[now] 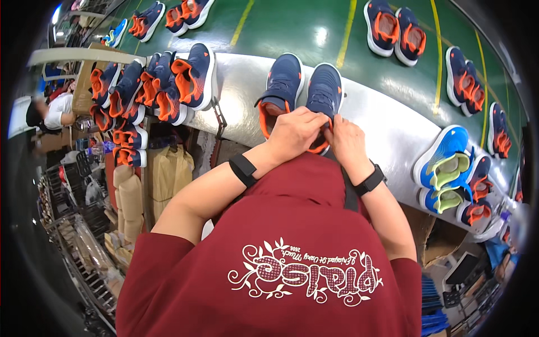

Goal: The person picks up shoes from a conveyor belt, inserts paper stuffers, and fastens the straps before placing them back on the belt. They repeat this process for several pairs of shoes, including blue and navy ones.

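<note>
A pair of navy sneakers with orange linings stands on the metal ledge in front of me, toes pointing away. My left hand (pixel 297 132) reaches across to the right sneaker (pixel 324 90), fingers pinched at its ankle opening. On the other side of the same opening, my right hand (pixel 345 143) grips the edge with bent fingers. My fingers hide most of that collar. Touching neither hand, the left sneaker (pixel 282 81) stands close beside it, its strap sticking out to the left and its orange collar partly behind my left hand.
Several navy and orange sneakers (pixel 193 78) are grouped at the ledge's left end. Blue sneakers with lime linings (pixel 443 160) stand at the right. Beyond the metal ledge (pixel 382 112), a green conveyor belt (pixel 292 28) carries more pairs. Another person (pixel 56 112) is at far left.
</note>
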`<state>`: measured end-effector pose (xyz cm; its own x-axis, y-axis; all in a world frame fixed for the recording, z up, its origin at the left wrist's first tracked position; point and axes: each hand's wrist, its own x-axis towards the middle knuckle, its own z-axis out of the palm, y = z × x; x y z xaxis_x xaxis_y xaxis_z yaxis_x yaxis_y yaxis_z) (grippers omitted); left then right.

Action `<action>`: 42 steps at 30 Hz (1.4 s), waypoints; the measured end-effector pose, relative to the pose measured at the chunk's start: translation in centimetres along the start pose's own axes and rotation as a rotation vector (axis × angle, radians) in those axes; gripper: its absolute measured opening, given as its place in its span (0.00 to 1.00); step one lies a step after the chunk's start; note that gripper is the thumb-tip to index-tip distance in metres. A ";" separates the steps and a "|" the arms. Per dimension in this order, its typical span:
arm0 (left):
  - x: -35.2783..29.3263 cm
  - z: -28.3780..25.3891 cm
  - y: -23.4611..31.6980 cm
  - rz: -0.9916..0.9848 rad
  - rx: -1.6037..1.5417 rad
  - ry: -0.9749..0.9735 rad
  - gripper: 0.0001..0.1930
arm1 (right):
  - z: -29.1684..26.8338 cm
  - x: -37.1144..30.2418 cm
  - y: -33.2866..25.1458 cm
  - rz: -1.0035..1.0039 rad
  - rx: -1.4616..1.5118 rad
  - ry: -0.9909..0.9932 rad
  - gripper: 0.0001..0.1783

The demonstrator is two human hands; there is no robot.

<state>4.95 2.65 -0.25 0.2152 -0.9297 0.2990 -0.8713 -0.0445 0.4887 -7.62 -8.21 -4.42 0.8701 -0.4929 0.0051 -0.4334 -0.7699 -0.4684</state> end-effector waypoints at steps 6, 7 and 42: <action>-2.8 -3.1 -2.2 -0.046 -0.089 0.156 0.14 | 0.1 -0.7 0.2 0.205 0.243 0.129 0.13; -3.5 -3.8 -3.1 -0.117 -0.041 0.252 0.14 | -0.5 -0.7 0.4 0.283 0.208 0.188 0.13; -2.4 -3.8 -11.0 -0.912 -0.679 -0.255 0.41 | 1.6 6.1 -9.0 0.061 0.305 -0.504 0.21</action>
<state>15.69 6.77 -3.21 0.4778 -0.7037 -0.5259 -0.0068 -0.6016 0.7987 1.94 -3.60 -1.61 0.8821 -0.2222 -0.4154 -0.4644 -0.5583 -0.6875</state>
